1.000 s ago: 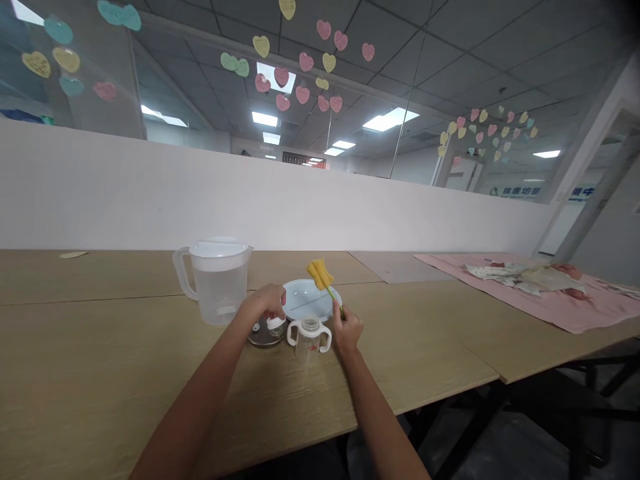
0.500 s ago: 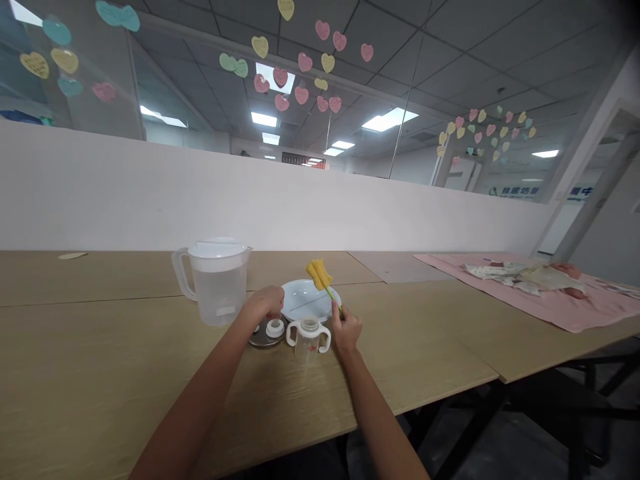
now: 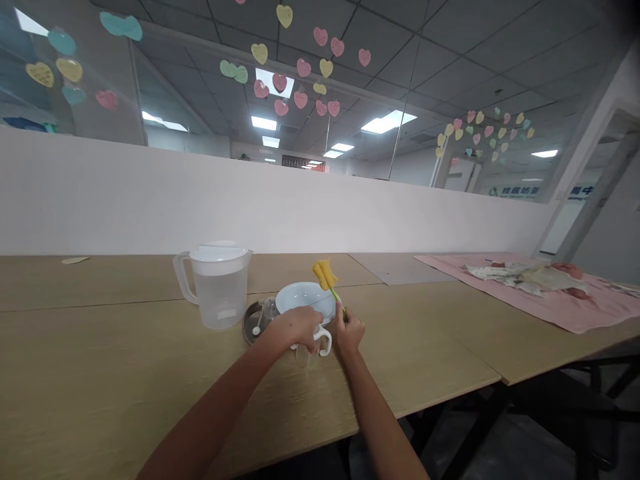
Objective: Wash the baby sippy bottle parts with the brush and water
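Note:
My right hand is closed round the green handle of a brush with a yellow sponge head, held upright over the right side of a white bowl. My left hand reaches over the clear cup with white handles and hides its top; the fingers point down there, and whether they grip it is hidden. Behind my left wrist a round metal tray holds a small clear part and a thin piece with a white end.
A lidded clear pitcher of water stands left of the tray. On the right, a pink cloth bears a doll-like figure in pale clothes. A white wall runs behind the wooden table.
My left hand has moved right, from the metal tray to the top of the cup. The white ring seen on the tray no longer shows there. The sponge brush has shifted slightly right.

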`<action>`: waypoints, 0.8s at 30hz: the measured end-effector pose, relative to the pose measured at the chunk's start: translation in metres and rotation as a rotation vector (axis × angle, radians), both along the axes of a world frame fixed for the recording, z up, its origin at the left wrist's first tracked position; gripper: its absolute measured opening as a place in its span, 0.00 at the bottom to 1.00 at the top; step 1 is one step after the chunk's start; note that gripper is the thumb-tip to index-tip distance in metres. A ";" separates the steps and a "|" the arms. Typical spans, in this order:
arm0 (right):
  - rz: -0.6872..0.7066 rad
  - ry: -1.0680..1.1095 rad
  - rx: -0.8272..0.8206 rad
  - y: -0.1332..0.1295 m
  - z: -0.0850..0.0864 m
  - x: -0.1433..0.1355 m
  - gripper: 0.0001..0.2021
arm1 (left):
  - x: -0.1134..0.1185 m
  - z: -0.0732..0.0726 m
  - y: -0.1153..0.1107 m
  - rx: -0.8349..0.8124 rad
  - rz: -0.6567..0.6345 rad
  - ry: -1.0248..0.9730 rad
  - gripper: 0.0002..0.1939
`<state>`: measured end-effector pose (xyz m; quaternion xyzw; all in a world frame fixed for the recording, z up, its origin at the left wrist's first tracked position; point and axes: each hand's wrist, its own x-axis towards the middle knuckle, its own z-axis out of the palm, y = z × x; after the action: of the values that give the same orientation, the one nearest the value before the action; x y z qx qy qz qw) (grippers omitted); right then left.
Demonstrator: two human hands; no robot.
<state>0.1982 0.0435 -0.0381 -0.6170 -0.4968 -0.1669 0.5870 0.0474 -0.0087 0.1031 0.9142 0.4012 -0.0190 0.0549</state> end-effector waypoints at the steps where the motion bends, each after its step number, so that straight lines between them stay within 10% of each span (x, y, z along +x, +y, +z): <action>1: -0.002 0.005 -0.002 0.000 0.000 0.000 0.33 | 0.002 -0.002 0.000 0.008 -0.009 0.000 0.25; 12: -0.036 0.215 0.065 0.004 0.002 0.002 0.29 | -0.036 0.041 0.014 -0.146 -0.084 -0.721 0.27; 19: -0.006 -0.035 0.172 0.005 -0.002 0.000 0.29 | -0.038 0.012 0.058 0.501 0.094 -0.696 0.23; 24: -0.016 -0.454 0.214 0.003 -0.002 -0.001 0.27 | -0.047 0.007 0.071 0.679 0.066 -0.514 0.18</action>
<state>0.1972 0.0464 -0.0402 -0.5021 -0.5906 -0.3576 0.5208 0.0005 0.0621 0.1098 0.8419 0.3870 0.3446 -0.1505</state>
